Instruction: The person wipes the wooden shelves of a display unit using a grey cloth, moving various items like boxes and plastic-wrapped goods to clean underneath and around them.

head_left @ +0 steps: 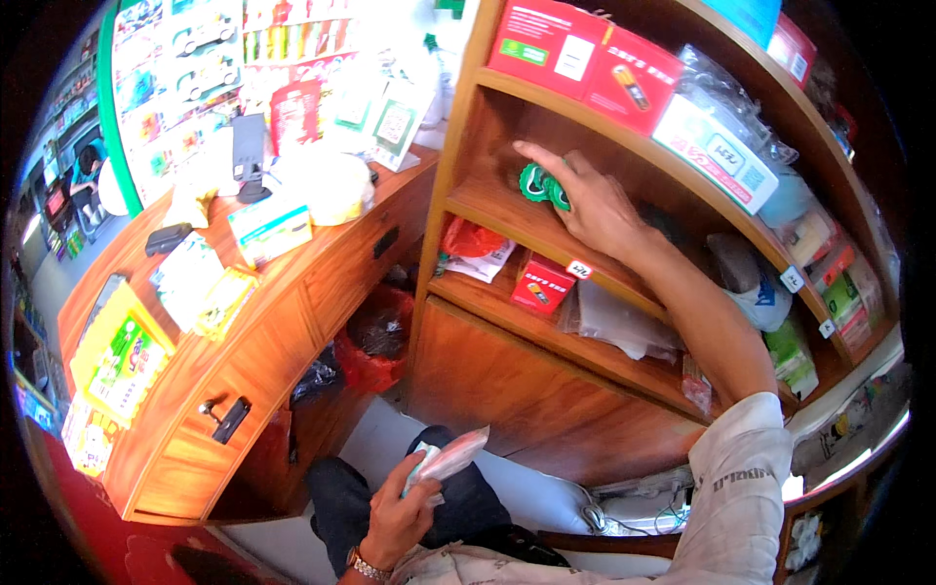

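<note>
My left hand, with a watch on the wrist, grips a small clear plastic packet with pale pink and green parts above my lap. My right hand reaches into the middle compartment of the wooden shelf unit. Its fingers hold a green item with scalloped round parts, partly hidden by the hand; the index finger points out to the left. Below, on the lower shelf, are a small red box and a red plastic bag.
Red battery boxes and a white sign stand on the upper shelf. To the left, a wooden counter holds yellow packets, a box and a black device. A red bin bag stands between counter and shelves. A person sits far left.
</note>
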Available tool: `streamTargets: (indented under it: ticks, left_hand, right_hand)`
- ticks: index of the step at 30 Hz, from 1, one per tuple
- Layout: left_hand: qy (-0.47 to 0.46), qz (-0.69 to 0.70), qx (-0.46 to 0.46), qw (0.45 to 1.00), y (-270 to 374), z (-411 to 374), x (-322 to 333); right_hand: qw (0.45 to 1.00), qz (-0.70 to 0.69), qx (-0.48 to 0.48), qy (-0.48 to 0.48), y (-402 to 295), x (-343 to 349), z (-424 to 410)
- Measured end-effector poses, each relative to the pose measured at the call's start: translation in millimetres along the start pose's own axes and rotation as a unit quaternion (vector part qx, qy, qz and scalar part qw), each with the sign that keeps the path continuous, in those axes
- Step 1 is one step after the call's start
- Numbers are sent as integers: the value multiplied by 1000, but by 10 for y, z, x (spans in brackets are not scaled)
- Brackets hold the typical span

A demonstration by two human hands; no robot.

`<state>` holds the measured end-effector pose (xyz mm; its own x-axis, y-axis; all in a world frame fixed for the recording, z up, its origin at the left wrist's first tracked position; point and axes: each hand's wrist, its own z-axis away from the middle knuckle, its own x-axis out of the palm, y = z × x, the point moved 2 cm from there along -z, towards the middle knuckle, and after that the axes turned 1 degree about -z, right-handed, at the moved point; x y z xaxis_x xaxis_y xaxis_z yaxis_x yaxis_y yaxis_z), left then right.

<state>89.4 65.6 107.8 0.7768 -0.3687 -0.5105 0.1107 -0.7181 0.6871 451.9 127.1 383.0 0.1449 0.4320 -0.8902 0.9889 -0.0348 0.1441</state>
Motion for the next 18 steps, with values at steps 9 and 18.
streamTargets:
  ticks: [9, 18]
  left_hand:
    - [13, 15, -13, 1000, -62, 174, -163]
    - [48, 39, -62, 996, -184, 460, -436]
  right_hand:
    - [989, -108, -84, 62, -857, -27, -192]
    - [954, -295, -49, -18, -2000, 331, -882]
